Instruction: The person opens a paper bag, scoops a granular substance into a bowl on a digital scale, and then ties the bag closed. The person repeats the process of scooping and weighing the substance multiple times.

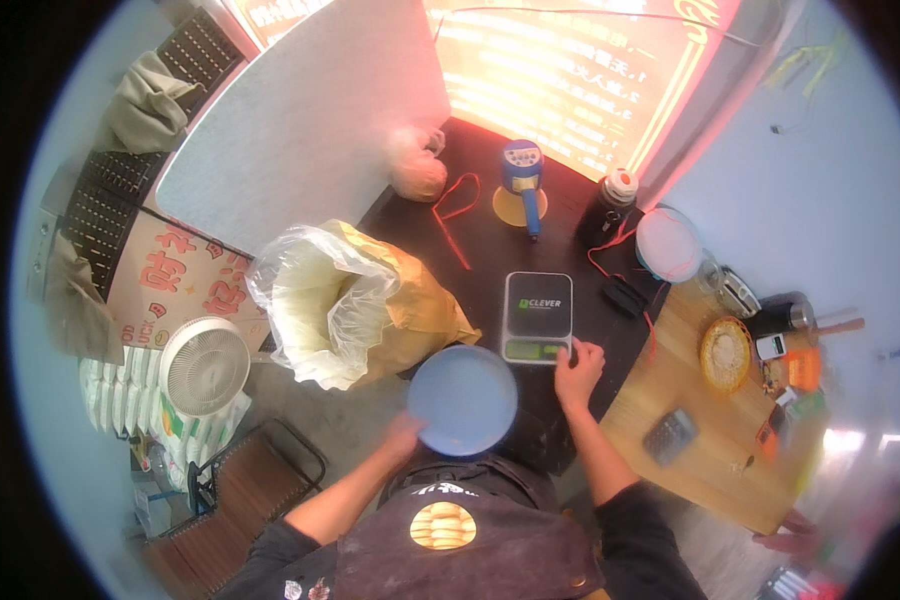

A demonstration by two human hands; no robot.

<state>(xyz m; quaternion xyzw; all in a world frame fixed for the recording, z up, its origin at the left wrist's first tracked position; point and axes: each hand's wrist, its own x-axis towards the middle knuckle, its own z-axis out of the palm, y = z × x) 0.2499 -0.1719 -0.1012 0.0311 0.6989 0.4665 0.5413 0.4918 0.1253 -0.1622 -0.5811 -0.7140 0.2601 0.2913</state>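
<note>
My left hand [404,436], slightly blurred, grips the left rim of a round, shallow blue bowl [463,400] close to my apron. My right hand [579,374] is at the lower right corner of a flat kitchen scale [538,303] with a lit greenish display, its fingers bent round that corner. Nothing stands on the scale's dark plate. Left of the scale leans a large yellow-brown paper sack [420,300] with a clear plastic liner [315,310] spread wide at its mouth. Pale contents show inside it, too unclear to name.
Behind the scale on the dark table [470,235] stand a blue handheld device [522,185] and a black bottle [607,210]. A tied bag [417,165] sits farther left. On the wooden table [635,400] at right are a calculator [669,437] and a yellow basket [708,362]. A white fan [205,366] stands left.
</note>
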